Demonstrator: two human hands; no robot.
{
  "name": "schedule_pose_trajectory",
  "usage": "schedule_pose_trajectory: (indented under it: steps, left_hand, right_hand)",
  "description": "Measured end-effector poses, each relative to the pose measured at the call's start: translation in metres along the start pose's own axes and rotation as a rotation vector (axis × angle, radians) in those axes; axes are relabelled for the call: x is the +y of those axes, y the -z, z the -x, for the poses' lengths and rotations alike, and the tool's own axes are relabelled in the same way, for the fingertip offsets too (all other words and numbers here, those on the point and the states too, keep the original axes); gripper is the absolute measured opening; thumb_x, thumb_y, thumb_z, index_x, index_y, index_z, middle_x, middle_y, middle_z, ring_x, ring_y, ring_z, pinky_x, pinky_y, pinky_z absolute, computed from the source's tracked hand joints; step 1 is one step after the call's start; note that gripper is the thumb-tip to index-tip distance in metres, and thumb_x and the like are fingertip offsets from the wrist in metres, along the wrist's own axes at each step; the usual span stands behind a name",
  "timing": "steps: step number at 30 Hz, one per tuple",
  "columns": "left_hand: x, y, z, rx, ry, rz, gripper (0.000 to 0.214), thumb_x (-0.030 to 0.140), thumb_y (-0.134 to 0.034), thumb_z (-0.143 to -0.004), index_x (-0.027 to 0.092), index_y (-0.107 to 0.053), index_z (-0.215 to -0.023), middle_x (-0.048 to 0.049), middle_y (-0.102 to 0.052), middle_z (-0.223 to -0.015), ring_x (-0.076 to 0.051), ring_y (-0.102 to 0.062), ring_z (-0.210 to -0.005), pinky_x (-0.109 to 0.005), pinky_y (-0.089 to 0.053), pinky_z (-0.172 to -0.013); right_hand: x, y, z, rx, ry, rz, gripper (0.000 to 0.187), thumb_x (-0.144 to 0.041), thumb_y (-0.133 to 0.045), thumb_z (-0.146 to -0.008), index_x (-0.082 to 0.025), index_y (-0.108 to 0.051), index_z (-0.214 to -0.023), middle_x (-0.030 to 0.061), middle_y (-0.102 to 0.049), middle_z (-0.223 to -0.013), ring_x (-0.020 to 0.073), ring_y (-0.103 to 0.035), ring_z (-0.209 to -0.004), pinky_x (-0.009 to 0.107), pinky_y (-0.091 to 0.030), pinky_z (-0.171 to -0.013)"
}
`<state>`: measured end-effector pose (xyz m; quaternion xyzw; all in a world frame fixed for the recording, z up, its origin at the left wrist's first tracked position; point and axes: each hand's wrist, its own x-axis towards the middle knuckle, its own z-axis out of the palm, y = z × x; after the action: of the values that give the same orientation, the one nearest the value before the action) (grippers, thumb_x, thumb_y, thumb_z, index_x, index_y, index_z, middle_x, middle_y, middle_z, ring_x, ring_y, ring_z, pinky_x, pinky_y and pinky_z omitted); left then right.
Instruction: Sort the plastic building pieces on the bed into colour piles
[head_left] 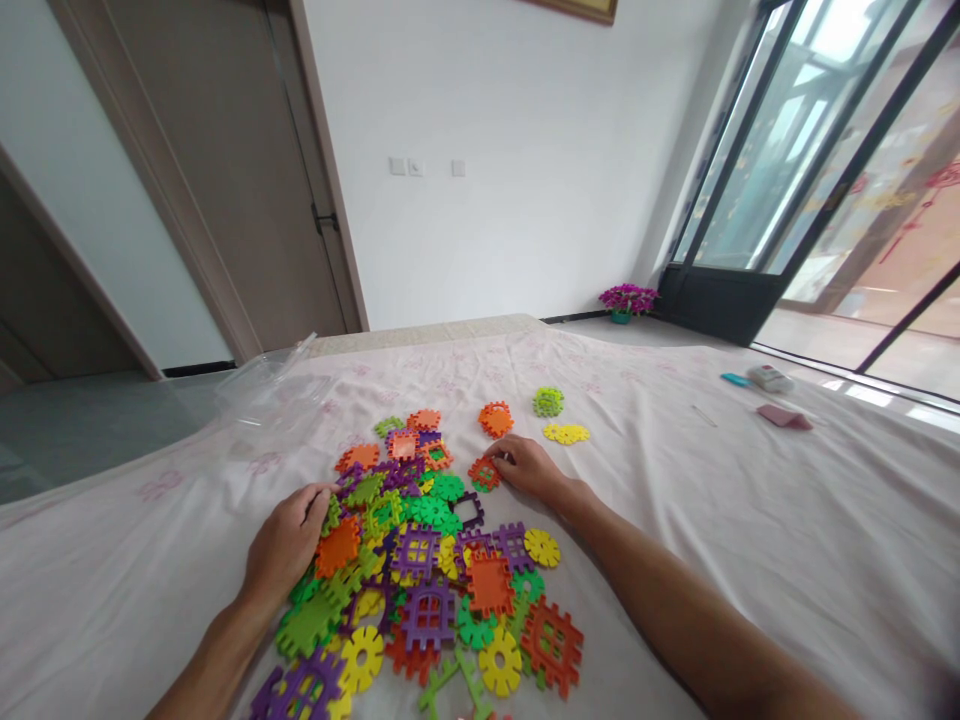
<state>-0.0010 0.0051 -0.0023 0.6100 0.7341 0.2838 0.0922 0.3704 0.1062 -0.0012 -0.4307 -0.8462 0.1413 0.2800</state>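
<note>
A heap of plastic interlocking building pieces (431, 555) in purple, orange, green and yellow lies in front of me. My left hand (291, 530) rests against the heap's left side, thumb and index finger apart, beside an orange square piece (338, 546). Its other fingers are hidden. Beyond the heap's right side, my right hand (525, 466) pinches the edge of an orange window piece (484, 472), which has green showing beneath it. Just past that hand are a small orange stack (496, 419), a light green stack (548, 402) and yellow flower discs (566, 434).
A pale patterned cloth (735, 560) covers the surface under the pieces. Clear plastic packaging (274, 390) lies at the far left edge. Toward the right are a pink folded item (784, 417), a white packet (769, 378) and a blue object (736, 379).
</note>
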Motion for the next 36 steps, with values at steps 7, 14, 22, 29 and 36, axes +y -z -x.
schedule_pose_trajectory:
  steps: [7, 14, 22, 29, 36]
  left_hand:
    - [0.001, 0.000, 0.000, -0.004, 0.007, -0.001, 0.038, 0.043, -0.036, -0.092, 0.028, -0.066, -0.109, 0.0001, -0.071, -0.112, -0.019, -0.063, -0.104, -0.025, -0.044, -0.084]
    - [0.000, 0.000, -0.001, -0.006, 0.014, -0.002, 0.038, 0.043, -0.036, -0.092, 0.028, -0.066, -0.110, -0.0003, -0.071, -0.114, -0.019, -0.064, -0.103, -0.025, -0.045, -0.083]
    - [0.002, 0.000, -0.001, -0.016, 0.015, -0.004, 0.039, 0.043, -0.035, -0.092, 0.027, -0.066, -0.108, -0.0005, -0.071, -0.114, -0.019, -0.063, -0.105, -0.025, -0.044, -0.087]
    - [0.001, 0.000, -0.001, -0.011, 0.008, -0.012, 0.039, 0.043, -0.034, -0.092, 0.028, -0.066, -0.107, 0.0011, -0.071, -0.114, -0.018, -0.064, -0.104, -0.024, -0.045, -0.085]
    - [0.000, 0.000, -0.001, -0.003, -0.006, 0.004, 0.038, 0.044, -0.035, -0.092, 0.028, -0.066, -0.107, 0.0003, -0.072, -0.111, -0.019, -0.064, -0.103, -0.024, -0.045, -0.085]
  right_hand:
    - [0.001, -0.001, 0.000, 0.006, -0.003, -0.004, 0.024, -0.016, -0.052, -0.081, -0.020, -0.072, -0.094, 0.0028, -0.069, -0.088, 0.0144, -0.060, -0.076, 0.024, -0.043, -0.070]
    - [0.002, -0.002, 0.000, 0.015, 0.010, -0.013, 0.024, -0.014, -0.053, -0.079, -0.020, -0.072, -0.092, 0.0025, -0.069, -0.087, 0.0145, -0.060, -0.077, 0.024, -0.043, -0.071]
    - [0.005, -0.007, 0.000, 0.162, -0.086, -0.081, 0.034, -0.015, -0.056, -0.076, -0.020, -0.069, -0.107, 0.0021, -0.068, -0.085, 0.0119, -0.057, -0.066, 0.023, -0.044, -0.064]
    - [0.012, -0.005, -0.004, 0.317, -0.213, -0.160, 0.034, -0.022, -0.056, -0.077, -0.019, -0.067, -0.109, -0.0001, -0.067, -0.080, 0.0107, -0.055, -0.060, 0.023, -0.043, -0.059]
    - [0.025, 0.003, -0.007, 0.457, -0.287, -0.171, 0.034, -0.026, -0.055, -0.077, -0.017, -0.069, -0.106, 0.0014, -0.066, -0.078, 0.0109, -0.053, -0.058, 0.024, -0.044, -0.059]
